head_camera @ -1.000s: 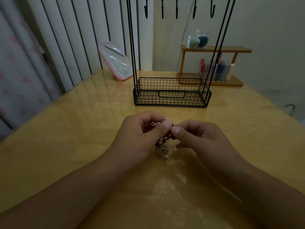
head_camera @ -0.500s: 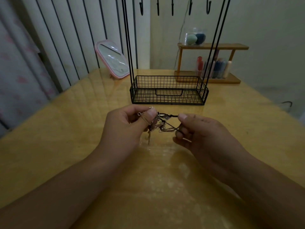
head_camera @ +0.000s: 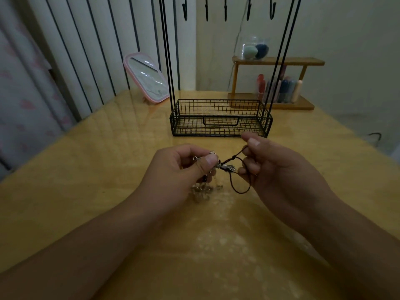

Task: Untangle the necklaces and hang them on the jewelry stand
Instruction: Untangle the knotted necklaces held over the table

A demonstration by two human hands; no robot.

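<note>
Dim light covers the wooden table (head_camera: 86, 187), with a pink mirror (head_camera: 147, 79) leaning at the far left and a wooden shelf (head_camera: 279, 61) of small bottles at the far right. I read the left hand (head_camera: 184, 172) as pinching the silver clasp end of the tangled necklaces (head_camera: 216, 169) between thumb and forefinger, with the metal bulk hanging below it just above the table. Half a second ago the two hands were closer; the gap is now wider and a black cord (head_camera: 240, 187) is drawn out into a visible loop. The right hand (head_camera: 277, 169) pinches that cord near its upper end, fingers curled round it. Beyond the hands, the jewelry stand (head_camera: 220, 118) holds nothing in its wire basket, and its hooks (head_camera: 226, 9) are bare. I judge the cord to be working free, but the knot remains; hanging is not yet possible.
</note>
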